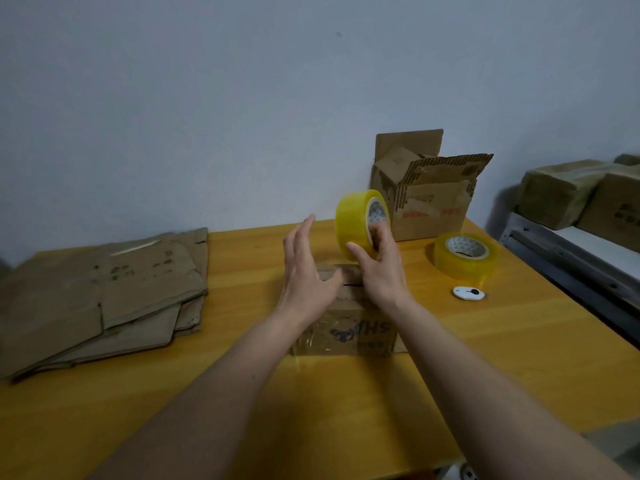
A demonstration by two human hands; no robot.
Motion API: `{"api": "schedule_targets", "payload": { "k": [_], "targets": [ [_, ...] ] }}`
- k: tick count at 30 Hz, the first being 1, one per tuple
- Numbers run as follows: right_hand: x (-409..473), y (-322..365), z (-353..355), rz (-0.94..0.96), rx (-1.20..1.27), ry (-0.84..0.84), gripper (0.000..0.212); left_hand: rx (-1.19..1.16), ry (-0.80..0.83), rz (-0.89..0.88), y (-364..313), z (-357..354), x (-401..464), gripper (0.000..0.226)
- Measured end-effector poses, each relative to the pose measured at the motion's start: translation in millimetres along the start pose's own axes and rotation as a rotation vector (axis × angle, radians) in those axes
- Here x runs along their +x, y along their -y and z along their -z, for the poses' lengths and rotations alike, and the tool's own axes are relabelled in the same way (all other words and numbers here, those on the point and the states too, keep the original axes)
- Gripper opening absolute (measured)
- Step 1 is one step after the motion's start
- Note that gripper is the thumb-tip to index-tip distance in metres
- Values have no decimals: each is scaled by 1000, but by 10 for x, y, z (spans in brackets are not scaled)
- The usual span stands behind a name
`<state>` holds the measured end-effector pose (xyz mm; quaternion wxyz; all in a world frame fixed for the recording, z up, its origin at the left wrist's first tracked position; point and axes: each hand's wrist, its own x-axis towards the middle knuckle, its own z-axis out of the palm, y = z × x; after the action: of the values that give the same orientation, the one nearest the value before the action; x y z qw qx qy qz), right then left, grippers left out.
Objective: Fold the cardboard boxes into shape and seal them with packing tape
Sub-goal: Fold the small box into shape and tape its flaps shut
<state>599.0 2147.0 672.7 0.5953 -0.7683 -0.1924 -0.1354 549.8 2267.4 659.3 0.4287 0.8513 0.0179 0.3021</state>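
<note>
1. The right hand (382, 271) held a roll of clear yellowish packing tape (360, 223) upright above the yellow wooden worktop (519, 341), its grip clamped on the roll with fingers hooked into the core and the thumb against the outer face.
2. The left hand (304, 271) hovered beside the roll, its grip apart, fingers straight and spread, holding nothing.
3. Beneath both hands sat a small brown folded cardboard box (349, 327) with dark lettering and a glossy strip of tape across its near face; its top seam showed as a dark slit between the wrists.
4. A stack of flattened brown cardboard boxes (104, 292) lay at the left of the worktop, not yet shaped.
5. A second roll of the same tape (465, 256) lay flat at the right, with a small white cutter (468, 293) just beside it, and a torn open brown carton (429, 199) stood against the wall behind.
6. Judged risk: no free tape end was visible, so the left hand might have fumbled for it, and the film could have split or stuck back on itself.
7. Judged risk: neither hand pressed on the small box, so pulling tape could have dragged it or let the flaps spring open, leaving a crooked seal.
8. The cutter lay well apart from both hands, so reaching for it might have slackened the tape.
</note>
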Motion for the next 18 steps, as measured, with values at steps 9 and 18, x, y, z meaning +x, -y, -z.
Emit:
{"api": "schedule_targets", "payload": {
  "k": [9,18],
  "targets": [
    [-29,-20,-39,-4,-15,25,24,244,-214,-260,-94,69,111,38],
    [-26,-16,-47,-10,-62,47,30,246,-161,-303,-115,57,199,29]
  ]
}}
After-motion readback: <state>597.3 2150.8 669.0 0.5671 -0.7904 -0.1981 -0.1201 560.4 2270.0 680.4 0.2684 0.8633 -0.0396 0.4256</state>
